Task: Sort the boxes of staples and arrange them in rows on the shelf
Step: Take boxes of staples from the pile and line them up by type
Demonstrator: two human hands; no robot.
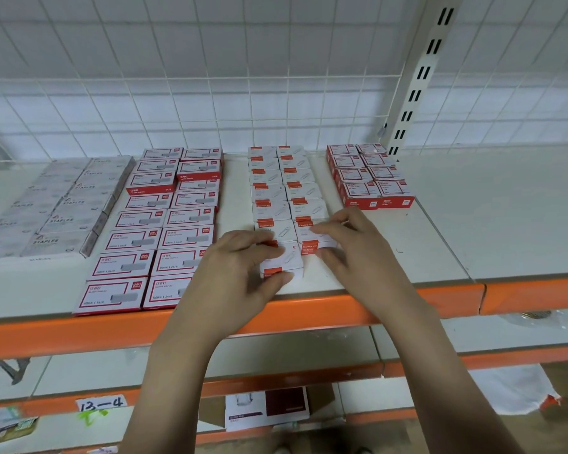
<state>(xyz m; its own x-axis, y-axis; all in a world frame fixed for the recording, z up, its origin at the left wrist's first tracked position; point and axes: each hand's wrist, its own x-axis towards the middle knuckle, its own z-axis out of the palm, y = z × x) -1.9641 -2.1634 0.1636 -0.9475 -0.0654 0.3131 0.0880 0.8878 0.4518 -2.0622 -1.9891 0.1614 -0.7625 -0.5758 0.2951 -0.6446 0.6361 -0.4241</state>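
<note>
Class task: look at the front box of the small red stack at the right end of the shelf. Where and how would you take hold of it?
Take the front right red box by its two short sides, coming from above and the front. Its left neighbour touches one side, so slide it forward first; the shelf ahead looks bare.

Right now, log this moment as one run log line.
left hand: grips front white box | right hand: pinches neighbouring white box | place: shelf front edge | rows: unfinished
</note>
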